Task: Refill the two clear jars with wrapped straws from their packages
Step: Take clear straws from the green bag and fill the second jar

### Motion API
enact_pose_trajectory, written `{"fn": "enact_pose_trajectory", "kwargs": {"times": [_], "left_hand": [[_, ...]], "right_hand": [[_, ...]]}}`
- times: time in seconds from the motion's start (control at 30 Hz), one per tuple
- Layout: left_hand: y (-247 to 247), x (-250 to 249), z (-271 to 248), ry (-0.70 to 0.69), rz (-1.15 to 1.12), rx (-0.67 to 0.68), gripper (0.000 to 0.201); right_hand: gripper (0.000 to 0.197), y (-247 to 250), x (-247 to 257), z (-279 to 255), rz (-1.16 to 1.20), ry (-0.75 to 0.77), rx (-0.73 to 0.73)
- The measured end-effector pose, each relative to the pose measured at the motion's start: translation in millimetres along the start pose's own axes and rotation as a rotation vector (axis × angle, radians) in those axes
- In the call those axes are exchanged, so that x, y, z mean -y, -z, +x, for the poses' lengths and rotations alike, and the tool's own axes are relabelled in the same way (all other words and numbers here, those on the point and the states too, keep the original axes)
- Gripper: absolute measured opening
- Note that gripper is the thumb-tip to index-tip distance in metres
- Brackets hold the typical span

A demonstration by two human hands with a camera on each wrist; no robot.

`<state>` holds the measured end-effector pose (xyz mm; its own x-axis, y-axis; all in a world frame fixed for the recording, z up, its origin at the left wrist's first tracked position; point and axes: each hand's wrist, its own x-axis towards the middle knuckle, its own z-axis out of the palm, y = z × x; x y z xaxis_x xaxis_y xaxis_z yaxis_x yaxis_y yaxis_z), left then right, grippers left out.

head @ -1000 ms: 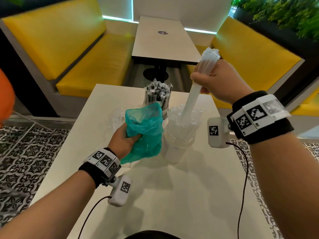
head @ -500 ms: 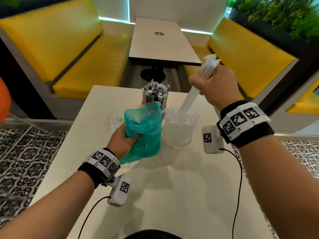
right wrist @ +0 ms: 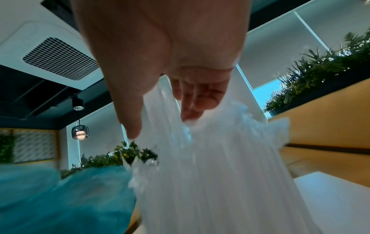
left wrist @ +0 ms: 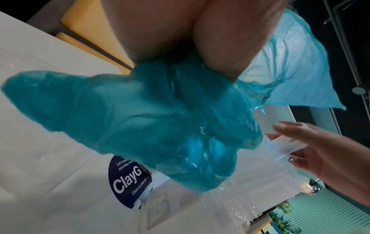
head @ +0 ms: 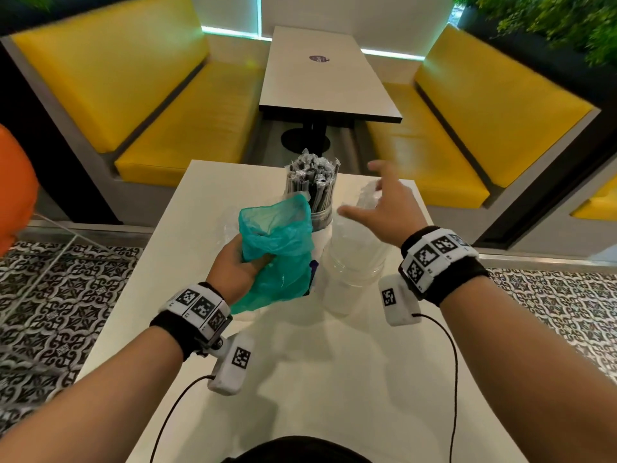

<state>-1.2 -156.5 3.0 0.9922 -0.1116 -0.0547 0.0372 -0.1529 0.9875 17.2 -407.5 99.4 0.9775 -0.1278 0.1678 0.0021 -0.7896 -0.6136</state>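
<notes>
The left hand [head: 233,267] grips a teal bag [head: 277,248] at 9 o'clock of the clear jar [head: 354,272] on the table [head: 334,379]. The right hand [head: 384,208] hovers with fingers spread above the jar's white straws [right wrist: 210,174]. At 12 o'clock stands a jar of dark straws [head: 312,188], partly hidden by the bag.

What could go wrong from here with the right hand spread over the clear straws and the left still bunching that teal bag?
1. The right hand is open above the clear wrapped straws, which fan out loosely from the near jar; a sideways brush might spill some or tip the jar.
2. The teal bag, gripped by the left hand, hangs against the far jar of dark straws and could snag it.
</notes>
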Motion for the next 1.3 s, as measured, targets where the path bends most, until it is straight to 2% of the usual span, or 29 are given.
{"fn": "enact_pose_trajectory", "kwargs": {"times": [0.03,0.1,0.17,0.2,0.33,0.6,0.8,0.97,1.03,1.1,1.13,1.17,1.2,1.23,1.3], "left_hand": [[0,1,0,0.01,-0.013,-0.007,0.03],[-1,3,0,0.029,-0.032,-0.019,0.031],[-3,3,0,0.033,-0.035,-0.013,0.028],[-5,3,0,0.034,-0.038,-0.008,0.026],[-6,0,2,0.03,-0.032,0.004,0.024],[-10,-7,3,0.03,-0.004,-0.004,0.026],[-10,-9,-7,0.061,-0.011,-0.034,0.027],[-1,-7,-16,0.095,-0.078,-0.123,0.033],[5,0,-23,0.109,-0.106,-0.197,0.031],[14,9,-32,0.13,-0.157,-0.295,0.022],[19,11,-39,0.146,-0.187,-0.342,0.02],[25,15,-46,0.16,-0.216,-0.385,0.022],[31,18,-54,0.181,-0.242,-0.421,0.021],[39,23,-61,0.205,-0.264,-0.449,0.018],[54,26,-78,0.243,-0.302,-0.47,0.028]], "right_hand": [[0.076,5,3,0,0.036,0.057,-0.074],[0.057,7,7,2,0.029,0.179,-0.144],[0.037,0,5,3,-0.146,0.247,-0.033],[0.035,-7,1,2,-0.246,0.246,0.049],[0.05,-28,-16,-5,-0.462,0.141,0.301],[0.061,-34,-26,-1,-0.574,0.148,0.427],[0.062,-39,-33,0,-0.579,0.174,0.394],[0.057,-33,-22,-3,-0.488,0.133,0.373],[0.049,-31,-8,-6,-0.403,0.165,0.239],[0.037,-37,15,-17,-0.213,0.323,0.023],[0.031,-46,27,-22,-0.089,0.396,-0.01],[0.027,-58,39,-27,0.021,0.433,0.044],[0.026,-74,47,-30,0.088,0.428,0.159],[0.028,-93,53,-30,0.11,0.386,0.304],[0.035,-139,57,-25,0.049,0.237,0.543]]}}
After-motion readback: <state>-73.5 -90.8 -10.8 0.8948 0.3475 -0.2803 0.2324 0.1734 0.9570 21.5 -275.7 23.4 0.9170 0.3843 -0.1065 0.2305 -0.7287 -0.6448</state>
